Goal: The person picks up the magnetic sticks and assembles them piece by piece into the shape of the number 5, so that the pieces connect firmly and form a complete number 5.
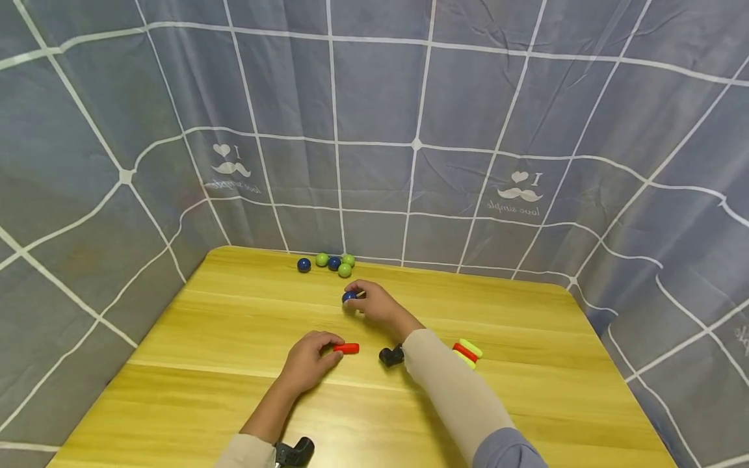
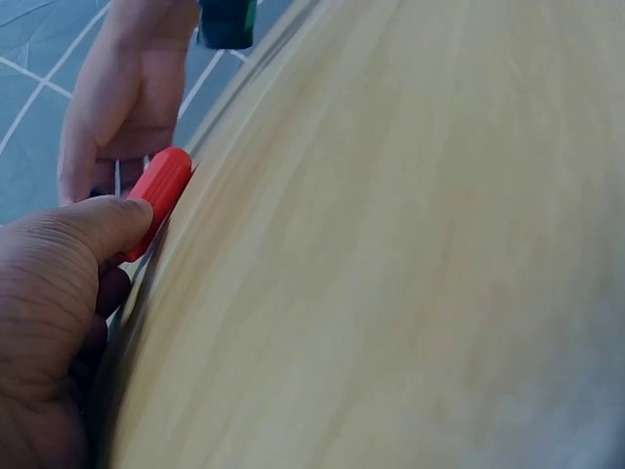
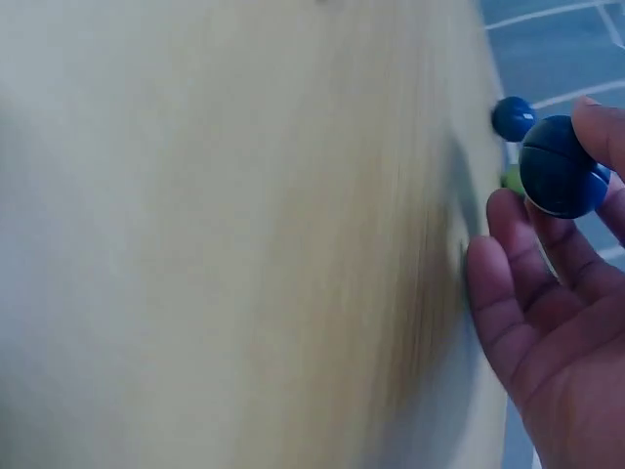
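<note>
My left hand [image 1: 309, 361] holds a short red bar [image 1: 349, 348] by one end, at the middle of the table. In the left wrist view the thumb presses on the red bar [image 2: 164, 191], which has ridges along its side; the fingers behind are partly hidden. Farther back, my right hand [image 1: 377, 303] pinches a dark blue ball [image 1: 348, 297] between thumb and fingers. The right wrist view shows a seam line around this blue ball [image 3: 557, 166], with the other fingers loosely bent below it.
Near the back edge of the wooden table [image 1: 234, 312] sit green balls [image 1: 344, 270] and blue balls [image 1: 303, 265]. Right of the right forearm lie yellow-green bars [image 1: 471, 348] and a red bar [image 1: 465, 353], side by side. A grey curtain [image 1: 380, 91] surrounds the table.
</note>
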`<state>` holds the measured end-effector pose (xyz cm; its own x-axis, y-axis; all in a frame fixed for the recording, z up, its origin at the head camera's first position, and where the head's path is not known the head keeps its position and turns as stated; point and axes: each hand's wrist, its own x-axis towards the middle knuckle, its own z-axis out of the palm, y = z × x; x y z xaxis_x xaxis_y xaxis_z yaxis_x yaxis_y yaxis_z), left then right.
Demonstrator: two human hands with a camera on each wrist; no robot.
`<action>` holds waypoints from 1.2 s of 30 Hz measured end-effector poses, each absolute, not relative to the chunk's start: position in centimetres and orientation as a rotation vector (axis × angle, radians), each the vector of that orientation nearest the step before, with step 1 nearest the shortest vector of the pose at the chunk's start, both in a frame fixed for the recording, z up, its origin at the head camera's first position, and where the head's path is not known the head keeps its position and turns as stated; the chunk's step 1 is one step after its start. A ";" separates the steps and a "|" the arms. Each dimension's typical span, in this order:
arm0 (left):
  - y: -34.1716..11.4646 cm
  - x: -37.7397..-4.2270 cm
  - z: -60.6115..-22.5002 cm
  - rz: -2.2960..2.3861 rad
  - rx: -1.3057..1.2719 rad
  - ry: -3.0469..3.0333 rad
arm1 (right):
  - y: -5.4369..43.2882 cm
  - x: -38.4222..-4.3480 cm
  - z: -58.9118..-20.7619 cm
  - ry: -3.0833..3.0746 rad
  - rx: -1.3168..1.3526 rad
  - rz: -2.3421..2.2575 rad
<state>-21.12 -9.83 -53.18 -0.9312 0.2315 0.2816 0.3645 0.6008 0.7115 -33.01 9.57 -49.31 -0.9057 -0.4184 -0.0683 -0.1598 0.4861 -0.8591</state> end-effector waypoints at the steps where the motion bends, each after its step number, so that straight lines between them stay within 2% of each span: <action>1: -9.8 -21.2 -53.2 -1.240 -0.508 -2.662 | 9.8 -32.8 -49.4 2.453 -0.465 -1.422; 18: -10.2 -21.0 -53.2 -1.316 -0.485 -2.645 | 12.6 -27.6 -51.4 2.164 -0.203 -1.860; 29: -9.9 -20.8 -52.9 -1.499 -0.487 -2.584 | 12.9 -22.5 -51.8 2.198 -0.341 -1.809; 36: -10.1 -20.6 -52.6 -1.564 -0.457 -2.578 | 13.2 -20.2 -52.2 2.253 -0.313 -1.837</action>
<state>-20.56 -10.13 -52.55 -0.9510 0.2055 0.2310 0.2998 0.4303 0.8514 -20.24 13.22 -52.19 -0.9536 -0.2992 -0.0337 -0.0272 0.1971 -0.9800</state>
